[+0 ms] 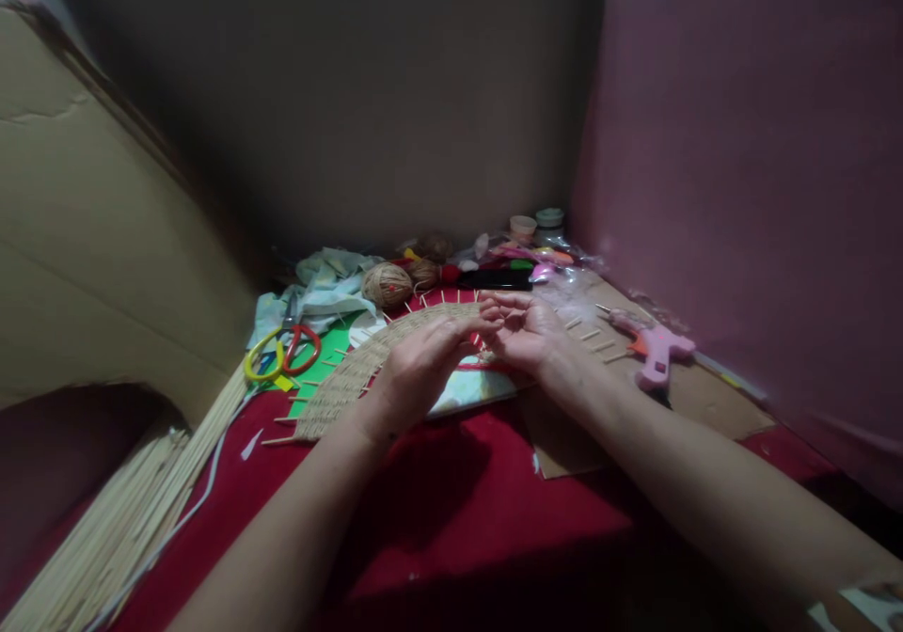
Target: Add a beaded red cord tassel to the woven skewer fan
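My left hand (427, 355) reaches over a curved woven twine piece (381, 350) that has thin sticks poking out along its outer edge. Its fingers stretch toward my right hand (526, 331), and the fingertips meet or overlap there. My right hand is turned palm up with loosely bent fingers. No object shows in either hand, though the spot where the fingers meet is partly hidden. Under the hands lies a pale patterned cloth or paper (472, 389). Bare stick ends (593, 336) stick out to the right of my right hand.
Scissors (283, 355) with yellow and red handles lie left on a green sheet (328, 350). A twine ball (388, 286) sits behind. At right a pink glue gun (659, 350) rests on cardboard (712, 406). Long sticks (162, 491) and a white cord (204, 496) run along the left.
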Demonstrator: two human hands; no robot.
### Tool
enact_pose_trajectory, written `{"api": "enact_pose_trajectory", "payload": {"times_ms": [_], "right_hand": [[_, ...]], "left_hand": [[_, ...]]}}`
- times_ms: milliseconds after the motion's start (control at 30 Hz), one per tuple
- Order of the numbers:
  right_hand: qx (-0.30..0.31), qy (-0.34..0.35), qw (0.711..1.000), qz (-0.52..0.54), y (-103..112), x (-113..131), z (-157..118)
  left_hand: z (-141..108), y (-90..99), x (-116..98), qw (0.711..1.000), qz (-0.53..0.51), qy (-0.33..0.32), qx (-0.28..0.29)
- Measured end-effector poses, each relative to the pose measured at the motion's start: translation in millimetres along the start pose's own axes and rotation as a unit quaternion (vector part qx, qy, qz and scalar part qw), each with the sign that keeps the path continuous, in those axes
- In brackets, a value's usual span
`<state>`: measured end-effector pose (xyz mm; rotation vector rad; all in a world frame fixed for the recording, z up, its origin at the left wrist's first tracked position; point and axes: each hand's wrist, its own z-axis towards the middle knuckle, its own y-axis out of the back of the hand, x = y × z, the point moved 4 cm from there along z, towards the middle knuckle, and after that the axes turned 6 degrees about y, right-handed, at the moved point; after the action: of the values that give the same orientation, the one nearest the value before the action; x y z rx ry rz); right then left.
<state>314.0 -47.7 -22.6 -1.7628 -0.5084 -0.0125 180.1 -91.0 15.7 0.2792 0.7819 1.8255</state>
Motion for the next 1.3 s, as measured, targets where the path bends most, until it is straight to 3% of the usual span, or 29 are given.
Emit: {"api": "enact_pose_trajectory", "payload": {"times_ms": [567, 800, 1100, 1200, 1300], "right_hand": [[0.007, -0.054, 0.997, 0.054, -11, 1, -13], [-0.003, -0.051, 0.997, 0.054, -12, -1, -14], [-0.018, -0.054, 0.998, 0.041, -6, -7, -8], [-0.020, -0.048, 0.998, 0.032, -6, -7, -8], [-0.021, -0.033, 0.999, 0.016, -5, -5, -7]], "left_hand": [[-15, -23.3, 4, 0.994, 0.070, -0.061, 0.060], [-16, -28.2, 6, 0.994, 0.086, -0.060, 0.026], [-9, -29.2, -3, 0.990, 0.120, -0.065, 0.038], [-8, -29.9, 0, 0.998, 0.042, -0.010, 0.044], [-7, -25.4, 11, 0.979, -0.143, 0.142, -0.011]]}}
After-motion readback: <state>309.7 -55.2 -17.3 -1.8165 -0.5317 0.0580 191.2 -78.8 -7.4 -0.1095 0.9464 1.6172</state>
